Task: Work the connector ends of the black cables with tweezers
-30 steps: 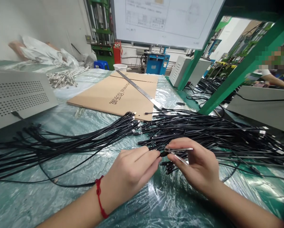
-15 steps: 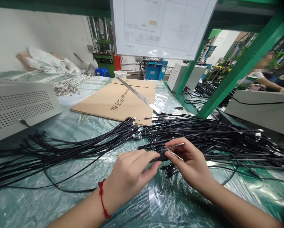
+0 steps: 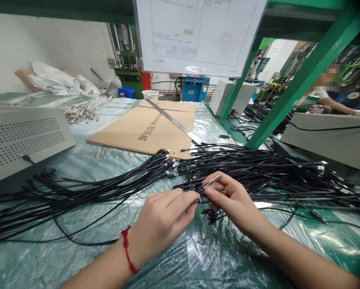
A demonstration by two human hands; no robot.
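Between the thumb and fingers of my left hand (image 3: 164,214) is the end of a black cable (image 3: 203,199), its thick ribbed part showing beyond my fingertips. A red cord bracelet circles that wrist. My right hand (image 3: 231,196) pinches thin metal tweezers (image 3: 211,182), held slanting close to the cable end. Their tips are small and partly hidden by my fingers, so I cannot tell whether they touch it. Beneath and behind my right hand lies a large pile of black cables (image 3: 252,164). To the left, a smaller bundle of black cables (image 3: 107,188) stretches across the table.
Plastic film covers the green table (image 3: 168,261). A flat cardboard sheet (image 3: 119,134) carries a steel ruler (image 3: 170,118). Grey perforated housing (image 3: 26,140) stands left, a green post (image 3: 300,84) right. A sheet of paper (image 3: 198,48) hangs ahead. Another person's arm (image 3: 339,105) shows beyond the right-hand panel.
The tweezers have turned to slant more steeply upward in my right hand, whose fingers have shifted slightly left. My left hand still grips the cable end. The whole view has moved slightly.
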